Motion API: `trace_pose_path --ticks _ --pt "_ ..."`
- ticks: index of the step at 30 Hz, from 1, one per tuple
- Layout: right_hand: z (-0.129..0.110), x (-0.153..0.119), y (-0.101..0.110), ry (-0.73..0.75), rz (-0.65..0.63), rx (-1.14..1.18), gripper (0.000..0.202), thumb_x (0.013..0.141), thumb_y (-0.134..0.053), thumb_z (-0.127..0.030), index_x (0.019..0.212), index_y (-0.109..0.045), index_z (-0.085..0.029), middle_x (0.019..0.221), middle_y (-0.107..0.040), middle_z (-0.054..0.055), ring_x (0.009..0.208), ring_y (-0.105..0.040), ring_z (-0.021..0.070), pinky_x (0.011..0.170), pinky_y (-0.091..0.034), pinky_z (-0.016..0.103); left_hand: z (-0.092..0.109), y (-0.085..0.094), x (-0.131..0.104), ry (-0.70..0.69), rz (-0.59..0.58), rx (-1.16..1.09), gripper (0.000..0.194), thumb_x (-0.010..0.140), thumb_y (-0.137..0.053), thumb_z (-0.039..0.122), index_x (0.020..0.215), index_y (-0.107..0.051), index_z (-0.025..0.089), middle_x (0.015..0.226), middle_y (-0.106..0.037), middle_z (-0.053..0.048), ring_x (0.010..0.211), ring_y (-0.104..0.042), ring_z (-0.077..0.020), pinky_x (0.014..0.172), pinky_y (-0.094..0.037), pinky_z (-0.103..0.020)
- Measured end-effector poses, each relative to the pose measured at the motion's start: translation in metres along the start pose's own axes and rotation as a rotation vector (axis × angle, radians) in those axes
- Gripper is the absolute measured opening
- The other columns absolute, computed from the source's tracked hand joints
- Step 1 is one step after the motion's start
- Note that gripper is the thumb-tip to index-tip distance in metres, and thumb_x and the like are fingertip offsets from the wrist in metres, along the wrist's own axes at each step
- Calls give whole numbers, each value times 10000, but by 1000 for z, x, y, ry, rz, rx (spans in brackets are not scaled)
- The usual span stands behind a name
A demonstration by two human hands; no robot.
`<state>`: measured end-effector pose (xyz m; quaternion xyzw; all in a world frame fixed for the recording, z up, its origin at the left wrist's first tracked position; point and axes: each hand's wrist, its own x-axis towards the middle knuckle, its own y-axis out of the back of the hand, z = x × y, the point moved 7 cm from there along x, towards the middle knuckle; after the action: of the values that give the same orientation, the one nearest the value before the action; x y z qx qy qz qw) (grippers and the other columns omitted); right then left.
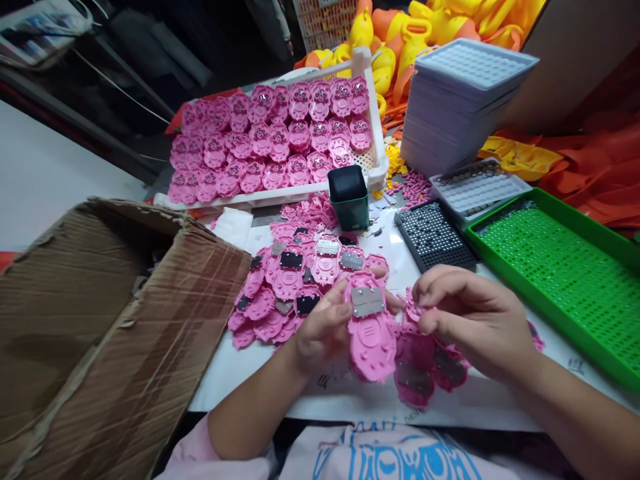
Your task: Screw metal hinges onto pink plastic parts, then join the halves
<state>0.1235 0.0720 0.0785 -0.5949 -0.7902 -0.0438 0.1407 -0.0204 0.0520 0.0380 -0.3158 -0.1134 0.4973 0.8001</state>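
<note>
I take the green cup [349, 195] at the middle of the table as my landmark. Below it and toward me, my left hand [324, 328] grips a pink plastic shell [371, 333] by its left edge, thumb on top, with a grey metal plate [367, 301] seated in its upper half. My right hand [470, 313] sits just right of that shell, fingers curled in and pinched narrow; whether a small part sits between the fingertips I cannot tell.

Left of and below the cup lies a loose heap of pink shells [290, 287], several already carrying plates. Under my right hand a few more shells [425, 370] lie on the white table [500, 400]. Behind the cup stands a white crate [373, 127] filled with rows of pink pieces. Right of the cup is a black tray [433, 235] studded with small parts, then a green tray [565, 280], and behind those a stack of grey trays [460, 100]. Far left of the cup sits an open cardboard box [110, 320].

I judge the step in hand to be fitting or fastening the plate on this shell. The next move calls for my left hand keeping the shell flat and steady while my right fingertips work precisely at the plate.
</note>
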Motion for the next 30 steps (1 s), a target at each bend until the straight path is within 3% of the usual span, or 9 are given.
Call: trace_pose_path --ticks 4,6,8,12,15,19,23,30 --pt "2 1 5 -7 29 -52 112 741 -715 -157 774 -673 -255 738 -649 3 706 -614 129 642 -529 243 -15 -13 -1 204 -113 -103 482 804 -464 543 1080 -597 170 861 -669 -113 695 -646 -225 596 -489 -334" --pt "3 1 6 -15 39 -87 124 749 -704 -154 805 -686 -264 789 -664 10 758 -625 136 689 -536 257 -16 -15 0 208 -122 -115 475 824 -440 552 1053 -616 175 829 -666 -104 649 -634 -200 563 -481 -310" --pt "4 2 6 -24 47 -115 118 756 -703 -173 824 -697 -269 818 -671 18 773 -628 144 695 -539 268 -11 -9 1 118 -44 -66 458 811 -500 532 1111 -595 200 918 -670 -100 700 -643 -197 595 -500 -312" --pt "4 3 9 -42 110 -146 77 735 -729 -204 765 -709 -271 765 -668 14 719 -620 141 637 -529 259 8 10 -3 -156 162 233 642 712 -664 526 1260 -468 253 1231 -575 -127 954 -628 -257 751 -535 -374" --pt "16 2 13 -196 190 -36 79 690 -770 -253 742 -714 -270 718 -676 4 640 -619 124 555 -516 226 25 17 -11 -368 256 455 639 696 -727 449 1240 -430 290 1304 -522 -106 1148 -544 -278 928 -481 -433" --pt "38 -1 12 -404 200 75 150 657 -797 -316 773 -725 -255 715 -697 9 627 -634 118 568 -524 214 36 10 -17 -527 205 580 559 715 -748 313 1182 -442 301 1255 -559 -77 1213 -504 -251 1022 -413 -461" --pt "47 -1 10 -462 155 76 191 636 -802 -357 745 -730 -217 702 -697 30 624 -634 139 574 -529 243 38 3 -17 -571 130 613 542 727 -741 241 1175 -441 303 1238 -570 -63 1190 -524 -224 1008 -434 -429" --pt "51 0 6 -558 51 116 203 642 -793 -348 760 -730 -196 678 -678 28 549 -576 107 489 -459 210 40 -7 -17 -611 101 718 482 759 -705 273 1153 -429 304 1191 -576 -70 1162 -546 -256 995 -444 -494"
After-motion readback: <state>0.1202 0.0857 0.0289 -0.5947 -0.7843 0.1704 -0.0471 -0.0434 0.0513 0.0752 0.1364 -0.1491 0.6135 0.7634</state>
